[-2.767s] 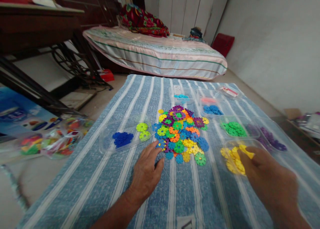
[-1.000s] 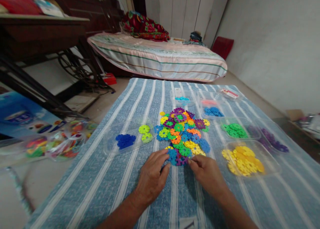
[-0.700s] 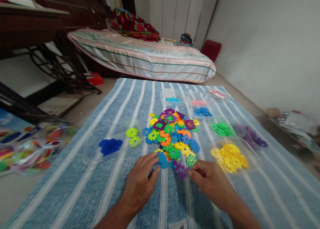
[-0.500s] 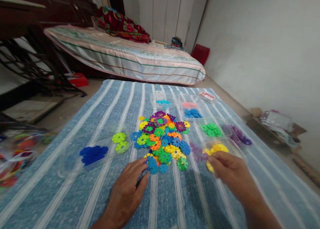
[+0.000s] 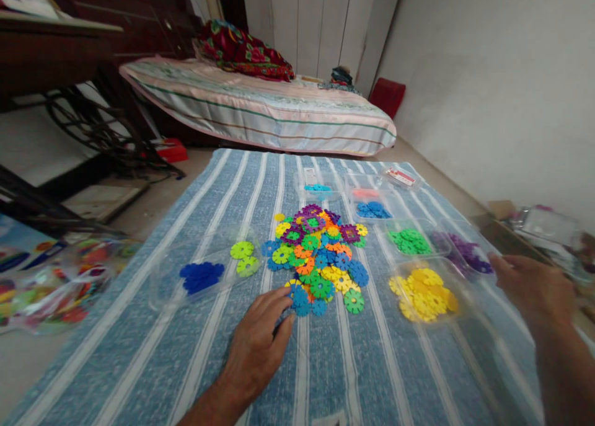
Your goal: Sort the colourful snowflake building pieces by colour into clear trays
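Note:
A heap of colourful plastic snowflake discs [image 5: 320,258] lies on the striped cloth in front of me. My left hand [image 5: 260,333] rests at its near edge, thumb apart from the fingers, fingertips at a blue disc [image 5: 300,299]. My right hand [image 5: 534,286] is at the right, its fingertips at the near end of a clear tray of purple pieces [image 5: 465,252]. Blur hides whether those fingers hold a piece. Nearer me is a clear tray of yellow discs [image 5: 425,294]; beyond it, one of green discs [image 5: 409,241].
A clear tray at left holds dark blue discs [image 5: 202,277] and two lime discs [image 5: 244,257]. Farther trays hold blue discs [image 5: 373,209] and light blue discs [image 5: 318,188]. Bagged pieces [image 5: 60,283] lie left of the cloth; a cardboard box [image 5: 502,218] stands at right.
My right hand has moved right, from over the yellow discs to the purple tray. A blurred purple piece beside its fingers earlier is gone from that spot. My left hand stays by the heap; the view has shifted.

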Demonstrator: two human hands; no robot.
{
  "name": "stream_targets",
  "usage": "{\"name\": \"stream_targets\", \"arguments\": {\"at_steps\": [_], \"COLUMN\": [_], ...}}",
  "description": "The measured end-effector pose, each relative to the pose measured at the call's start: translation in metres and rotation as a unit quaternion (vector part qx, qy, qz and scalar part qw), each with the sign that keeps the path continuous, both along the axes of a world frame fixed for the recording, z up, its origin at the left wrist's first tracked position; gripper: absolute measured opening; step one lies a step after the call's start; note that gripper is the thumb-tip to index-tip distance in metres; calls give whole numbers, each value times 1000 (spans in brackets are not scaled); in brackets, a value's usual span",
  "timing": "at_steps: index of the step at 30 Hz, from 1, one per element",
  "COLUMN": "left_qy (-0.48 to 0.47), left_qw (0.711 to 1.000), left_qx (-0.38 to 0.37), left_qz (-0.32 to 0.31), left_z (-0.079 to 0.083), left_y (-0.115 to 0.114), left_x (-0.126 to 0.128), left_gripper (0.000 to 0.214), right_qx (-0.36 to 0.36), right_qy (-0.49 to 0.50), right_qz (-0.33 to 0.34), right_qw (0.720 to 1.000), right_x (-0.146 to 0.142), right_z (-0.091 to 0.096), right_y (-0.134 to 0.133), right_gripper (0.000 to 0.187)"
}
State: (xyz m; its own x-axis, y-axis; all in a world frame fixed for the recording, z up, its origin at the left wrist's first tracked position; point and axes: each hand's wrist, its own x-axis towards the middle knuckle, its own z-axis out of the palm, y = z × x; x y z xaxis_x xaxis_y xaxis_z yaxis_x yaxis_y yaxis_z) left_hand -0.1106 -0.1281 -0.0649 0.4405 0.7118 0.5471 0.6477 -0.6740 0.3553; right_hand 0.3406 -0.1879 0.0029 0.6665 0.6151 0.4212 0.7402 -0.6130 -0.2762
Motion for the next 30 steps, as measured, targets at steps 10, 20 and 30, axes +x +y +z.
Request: {"name": "stream_targets", "arguments": {"at_steps": [10,20,30], "left_qy": [-14,-9,-20], "left_qw": [1000,1000,999], "left_qx": [-7,-24,-40], "left_qz": [-8,-1,-6], "left_z": [1,2,4], "left_y": [-1,-3,-4], "left_x": [2,2,3], "left_gripper": [15,18,17], "right_qx": [-50,-159,31], "right_qy": [144,-97,-73], "right_qz": [339,449,462], "right_qw": [928,874,883], "right_x": [-180,-260,-242], "right_z": [-17,-35,-42], "right_y": [11,42,20], "right_gripper": [34,20,26]}}
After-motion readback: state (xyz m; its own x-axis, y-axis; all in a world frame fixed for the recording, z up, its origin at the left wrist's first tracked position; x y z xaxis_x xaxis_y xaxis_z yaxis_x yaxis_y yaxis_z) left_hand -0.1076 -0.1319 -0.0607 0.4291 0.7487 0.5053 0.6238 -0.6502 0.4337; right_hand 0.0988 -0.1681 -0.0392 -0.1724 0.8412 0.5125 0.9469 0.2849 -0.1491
